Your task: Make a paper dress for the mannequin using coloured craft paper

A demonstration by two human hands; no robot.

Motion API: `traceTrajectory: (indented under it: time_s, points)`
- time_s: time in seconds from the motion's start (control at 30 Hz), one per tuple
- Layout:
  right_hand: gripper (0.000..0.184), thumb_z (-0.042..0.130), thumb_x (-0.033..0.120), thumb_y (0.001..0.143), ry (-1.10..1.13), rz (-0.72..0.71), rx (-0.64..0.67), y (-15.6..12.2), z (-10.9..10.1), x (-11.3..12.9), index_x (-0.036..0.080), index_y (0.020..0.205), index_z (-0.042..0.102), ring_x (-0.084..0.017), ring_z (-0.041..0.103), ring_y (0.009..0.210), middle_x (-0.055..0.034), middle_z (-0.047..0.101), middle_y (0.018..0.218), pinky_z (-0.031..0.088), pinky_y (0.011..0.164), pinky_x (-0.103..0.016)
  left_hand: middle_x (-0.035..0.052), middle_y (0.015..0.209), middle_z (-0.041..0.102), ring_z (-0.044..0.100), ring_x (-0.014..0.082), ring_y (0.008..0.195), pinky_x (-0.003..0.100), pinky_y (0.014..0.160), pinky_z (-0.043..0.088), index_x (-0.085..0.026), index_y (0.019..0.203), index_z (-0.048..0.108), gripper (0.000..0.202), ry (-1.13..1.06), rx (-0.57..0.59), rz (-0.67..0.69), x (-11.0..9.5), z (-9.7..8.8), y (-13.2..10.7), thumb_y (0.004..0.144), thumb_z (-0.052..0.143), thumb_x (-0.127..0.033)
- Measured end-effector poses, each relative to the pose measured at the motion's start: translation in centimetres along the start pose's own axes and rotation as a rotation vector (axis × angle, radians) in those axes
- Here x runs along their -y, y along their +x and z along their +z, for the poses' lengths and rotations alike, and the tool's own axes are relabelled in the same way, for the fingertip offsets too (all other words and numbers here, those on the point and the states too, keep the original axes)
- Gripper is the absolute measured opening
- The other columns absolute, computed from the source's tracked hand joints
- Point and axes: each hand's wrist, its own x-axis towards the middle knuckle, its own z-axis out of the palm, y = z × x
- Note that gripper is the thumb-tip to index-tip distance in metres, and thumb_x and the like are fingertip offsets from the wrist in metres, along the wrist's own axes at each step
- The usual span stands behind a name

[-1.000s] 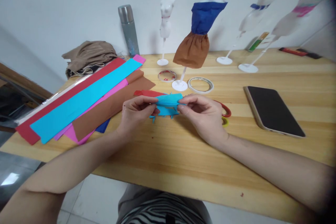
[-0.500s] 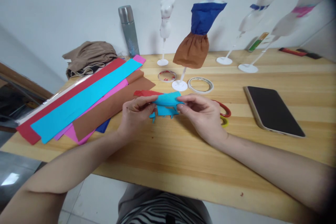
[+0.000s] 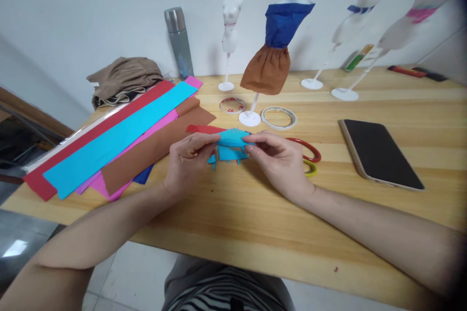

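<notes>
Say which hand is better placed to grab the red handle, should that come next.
Probably the right hand: the red handle lies beside it, while the left hand sits farther off, across the small blue piece. Both hands pinch that piece, so the right would first let go.

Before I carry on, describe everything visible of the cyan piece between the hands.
The cyan piece is a small strip, matte like paper or thin cloth, its near edge apparently folded. It spans left hand to right hand, each pinching an end, over the table. Whether it touches the cyan material below is unclear.
</notes>
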Motion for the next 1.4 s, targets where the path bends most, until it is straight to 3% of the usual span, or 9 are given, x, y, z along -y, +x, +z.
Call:
traceTrajectory:
  time_s: [0.27,0.57,0.93,1.23,1.4]
  points:
    - [0.003,0.075,0.026,0.081,-0.009,-0.025,-0.005,-0.12,-0.02,0.23,0.028,0.083,0.077,-0.021,0.066,0.078,-0.0027,0.075,0.083,0.054,0.071,-0.038,0.0009,0.068,0.074,0.07,0.0148,0.06,0.026,0.06,0.06,-0.02,0.083,0.08,0.008,-0.056,-0.001,-0.099,0.54,0.19,0.13,0.08,0.077,-0.026]
    - [0.012,0.08,0.031,0.075,0.096,0.095,-0.025,-0.12,0.11,-0.2,0.024,0.081,0.073,-0.017,0.062,0.065,-0.0013,0.071,0.077,0.054,0.063,-0.035,0.0011,0.06,0.072,0.071,0.0161,0.055,0.026,0.055,0.058,-0.016,0.074,0.077,0.008,-0.22,-0.006,-0.279,-0.2,0.42,0.42,0.068,0.08,-0.021]
    - [0.007,0.079,0.025,0.072,0.12,-0.004,-0.053,-0.03,0.24,0.25,0.026,0.071,0.072,-0.017,0.062,0.068,-0.0023,0.072,0.079,0.053,0.064,-0.033,0.0004,0.057,0.071,0.066,0.0127,0.052,0.024,0.053,0.055,-0.016,0.073,0.077,0.008,-0.287,0.0,-0.266,-0.39,0.52,0.54,0.066,0.079,-0.019]
    - [0.008,0.08,0.028,0.071,0.103,0.064,-0.027,0.03,0.13,0.37,0.029,0.072,0.072,-0.017,0.058,0.057,-0.0012,0.067,0.064,0.05,0.055,-0.034,-0.0006,0.056,0.07,0.065,0.0121,0.051,0.024,0.051,0.055,-0.016,0.075,0.077,0.007,-0.236,0.021,-0.212,0.04,0.32,0.53,0.069,0.077,-0.019]
    - [0.014,0.082,0.033,0.069,0.104,0.1,-0.008,0.13,0.04,0.52,0.027,0.072,0.07,-0.018,0.058,0.059,-0.0008,0.066,0.065,0.051,0.056,-0.034,0.0001,0.06,0.073,0.07,0.0148,0.055,0.025,0.055,0.058,-0.016,0.071,0.076,0.008,-0.263,0.017,-0.278,-0.15,0.41,0.61,0.063,0.077,-0.017]
